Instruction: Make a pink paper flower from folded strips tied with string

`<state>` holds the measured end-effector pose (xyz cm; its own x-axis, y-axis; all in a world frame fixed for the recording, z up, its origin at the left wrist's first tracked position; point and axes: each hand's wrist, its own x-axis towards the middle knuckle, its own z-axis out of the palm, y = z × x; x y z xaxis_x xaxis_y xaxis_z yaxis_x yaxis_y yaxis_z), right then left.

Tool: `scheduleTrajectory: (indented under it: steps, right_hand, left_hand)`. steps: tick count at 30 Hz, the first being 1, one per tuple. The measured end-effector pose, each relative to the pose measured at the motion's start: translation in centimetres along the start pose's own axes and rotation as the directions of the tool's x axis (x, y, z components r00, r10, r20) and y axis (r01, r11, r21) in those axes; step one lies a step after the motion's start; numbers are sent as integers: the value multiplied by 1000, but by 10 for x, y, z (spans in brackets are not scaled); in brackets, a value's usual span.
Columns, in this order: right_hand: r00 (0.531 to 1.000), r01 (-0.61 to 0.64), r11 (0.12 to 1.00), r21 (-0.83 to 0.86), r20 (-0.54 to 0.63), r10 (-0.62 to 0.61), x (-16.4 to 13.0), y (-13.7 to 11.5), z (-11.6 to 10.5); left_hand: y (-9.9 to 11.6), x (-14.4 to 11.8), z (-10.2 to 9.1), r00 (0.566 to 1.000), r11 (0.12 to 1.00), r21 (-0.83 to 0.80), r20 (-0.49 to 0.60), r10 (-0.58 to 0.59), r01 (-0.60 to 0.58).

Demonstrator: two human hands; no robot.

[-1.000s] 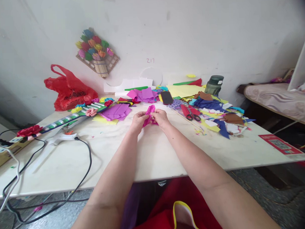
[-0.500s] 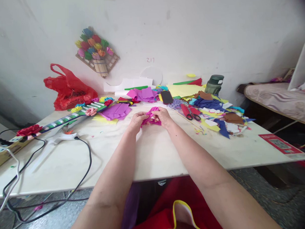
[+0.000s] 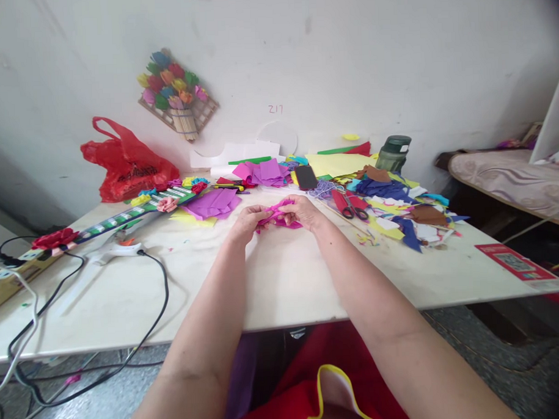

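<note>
Both your hands are on the pink crepe paper piece [image 3: 275, 214], held just above the white table [image 3: 282, 283], mid-table, in front of the purple paper sheets [image 3: 212, 204] and near the red scissors [image 3: 350, 206].

Left hand [image 3: 246, 221]: fingers curled in, pinched on the left end of the paper. Right hand [image 3: 302, 212]: fingers also closed down, thumb and fingertips clamped on the right end/top edge. Exact finger overlap is too small to tell, but neither hand is spread open.

Handling, judged from looks: the paper's v. light, thin, soft, floppy; it bunches and creases w/ no effort. Not slippery; the crinkled texture should grip skin ok. Fragile tho: tears if you pull the ends apart hard or twist too tight. It holds a crease, so wherever you pinch stays marked.

Where to hold: keep to the ends/edges w/ fingertip pinches, like now, light pressure only. Support the middle if it sags. Don't grab a fistful, it'd crush the shape.

Around it: scrap paper pile [image 3: 399, 211] to the right, dark phone [image 3: 305, 178] behind, black cable [image 3: 158, 281] to the left, red plastic bag [image 3: 126, 163] at back left. Nothing's touching the paper but your fingers.
</note>
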<state>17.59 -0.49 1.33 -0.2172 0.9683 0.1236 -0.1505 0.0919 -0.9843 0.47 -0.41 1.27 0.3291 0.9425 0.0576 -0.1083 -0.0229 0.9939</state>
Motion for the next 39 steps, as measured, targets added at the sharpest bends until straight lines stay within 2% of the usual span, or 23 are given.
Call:
scheduleTrajectory:
  steps: [6, 10, 13, 21, 26, 31, 39]
  right_hand:
    - [999, -32, 999, -5, 38, 32, 0, 0, -2]
    - [998, -51, 998, 45, 30, 49, 1, 0, -1]
    - [999, -39, 996, 79, 41, 36, 1, 1, -1]
    - [996, -12, 996, 87, 94, 4, -1, 0, -4]
    - [997, -24, 996, 84, 74, 18, -1, -3, -2]
    - [999, -31, 1000, 1, 24, 31, -3, -3, 1]
    - [1000, -15, 997, -78, -15, 14, -2, -4, 2]
  left_hand:
    - [-3, 2, -4, 1000, 999, -32, -13, 15, -15]
    - [-2, 3, -6, 999, 995, -98, 34, -3, 6]
    - [1, 1, -5, 998, 990, -139, 64, -19, 28]
    - [-1, 1, -6, 999, 988, -156, 37, -15, 21]
    - [-3, 4, -8, 999, 993, -114, 33, 4, -1]
    - [-3, 2, -7, 999, 999, -42, 33, 33, -32]
    - [1, 0, -7, 993, 999, 4, 104, 48, -49]
